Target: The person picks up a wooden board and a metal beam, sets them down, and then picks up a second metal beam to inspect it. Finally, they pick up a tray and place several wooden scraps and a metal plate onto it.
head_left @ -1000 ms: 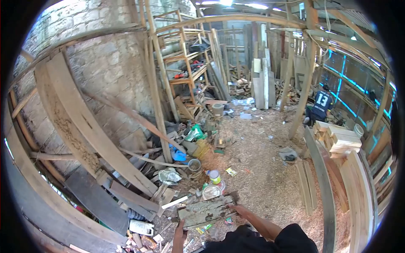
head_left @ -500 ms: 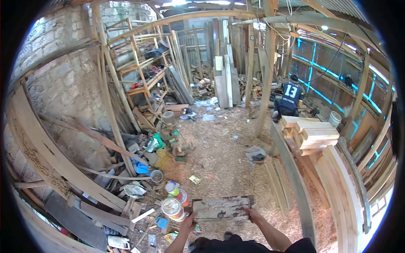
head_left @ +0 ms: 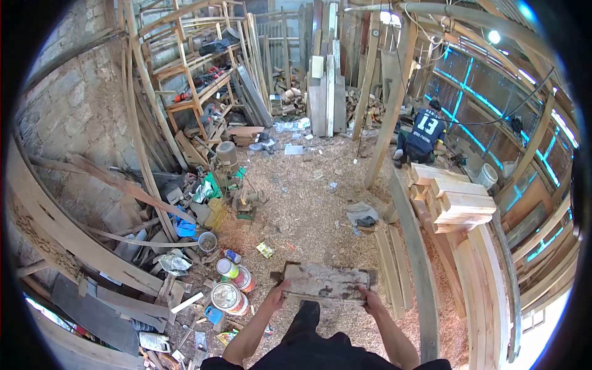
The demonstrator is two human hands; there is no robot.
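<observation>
A rough rectangular slab, crusted grey with dark patches, is held level in front of my body. Its material cannot be told. My left hand grips its left end and my right hand its right end, both with fingers wrapped round the edge. Shavings-covered floor lies under it. To the left of my left hand stand a large paint bucket, a red-labelled can and a smaller can with a pale lid. One dark-clad leg shows below the slab.
Stacked cut timber and long planks line the right side. A person in a numbered jersey crouches beyond. On the left are leaning boards and scattered scrap. A wooden post rises ahead, and shavings cover the floor.
The view has tilted down and shifted. The slab, still in both hands, sits higher in view and farther from my body. A leg now shows stepping forward beneath it.
</observation>
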